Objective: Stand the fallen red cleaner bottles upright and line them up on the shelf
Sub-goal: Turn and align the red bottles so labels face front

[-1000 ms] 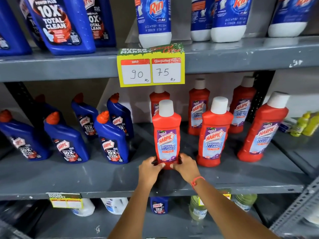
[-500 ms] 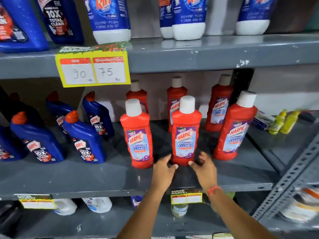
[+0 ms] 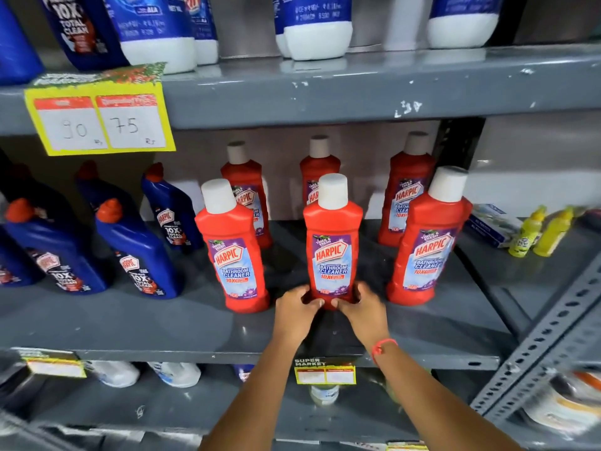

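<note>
Both hands were at the foot of the middle front Harpic Bathroom Cleaner bottle (image 3: pixel 332 252), which stood upright on the grey metal shelf (image 3: pixel 130 323). The left hand (image 3: pixel 296 310) pressed the base from the 9 o'clock side and the right hand (image 3: pixel 360 309) from the 3 o'clock side, so each grip was narrow and held this bottle low, with the thumbs near each other in front. Two more front bottles stood upright, the left front bottle (image 3: pixel 232 252) at 9 o'clock and the right front bottle (image 3: pixel 426 242) at 3 o'clock, and three back bottles (image 3: pixel 408 193) stood behind them at 12 o'clock. No red bottle seemed to lie fallen in this view. To do this step well, I think the hands should slide the base, not lift it, keep the label to the front, and bring the bottle level with its two neighbours with equal gaps; a push low on the body should keep it from tipping. The fingers behind the bottle were hidden, so how far they wrapped around could not be told. The middle back bottle was mostly covered by the front one, the upper shelf bottles were cut off at the top, and the price tag (image 3: pixel 97 122) was blurred.
</note>
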Motion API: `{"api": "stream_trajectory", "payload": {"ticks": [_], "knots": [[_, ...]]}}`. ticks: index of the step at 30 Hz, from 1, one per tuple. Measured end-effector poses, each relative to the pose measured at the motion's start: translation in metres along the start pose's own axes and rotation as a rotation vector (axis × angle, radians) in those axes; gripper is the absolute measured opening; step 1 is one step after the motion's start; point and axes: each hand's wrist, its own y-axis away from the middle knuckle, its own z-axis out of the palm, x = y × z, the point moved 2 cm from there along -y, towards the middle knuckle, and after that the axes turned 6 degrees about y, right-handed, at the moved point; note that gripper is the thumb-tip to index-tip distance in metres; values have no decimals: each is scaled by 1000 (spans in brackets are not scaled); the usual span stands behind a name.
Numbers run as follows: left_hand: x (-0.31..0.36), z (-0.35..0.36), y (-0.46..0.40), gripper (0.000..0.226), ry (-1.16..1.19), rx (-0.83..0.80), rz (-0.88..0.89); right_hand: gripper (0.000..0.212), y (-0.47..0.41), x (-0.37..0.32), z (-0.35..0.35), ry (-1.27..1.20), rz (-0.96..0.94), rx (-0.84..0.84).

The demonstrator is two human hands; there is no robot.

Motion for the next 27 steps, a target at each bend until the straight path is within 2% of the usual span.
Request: {"api": "stream_trajectory", "payload": {"ticks": [3, 5, 7, 8, 10, 13, 14, 16, 18, 21, 23, 27], "knots": [[0, 2, 1, 28, -24, 12, -14, 40, -1, 1, -3, 4, -15, -49], [0, 0, 7, 23, -25, 105, -48, 42, 0, 4, -6, -4, -13, -72], [-1, 1, 16, 9, 15, 236, -73, 36, 5, 12, -19, -57, 10, 18], [0, 6, 21, 14, 31, 264, -62, 29, 8, 19, -29, -79, 21, 118], [6, 22, 30, 23, 20, 204, -7, 21, 13, 33, -51, -100, 27, 327], [27, 60, 31, 10, -30, 19, 82, 24, 5, 53, -83, -133, 72, 459], [35, 72, 28, 19, -31, -22, 92, 26, -2, 59, -91, -129, 104, 444], [50, 91, 21, 37, 4, -58, 76, 51, -16, 65, -101, -106, 177, 321], [58, 104, 13, 43, 6, -72, 62, 63, -27, 68, -104, -87, 200, 169], [60, 114, 6, 31, -38, -83, 88, 47, -32, 68, -105, -89, 186, 30], [60, 120, 5, 23, -43, -59, 83, 43, -33, 71, -107, -124, 192, 24], [61, 126, 2, 22, -44, -54, 73, 42, -35, 77, -111, -138, 175, 11]]}}
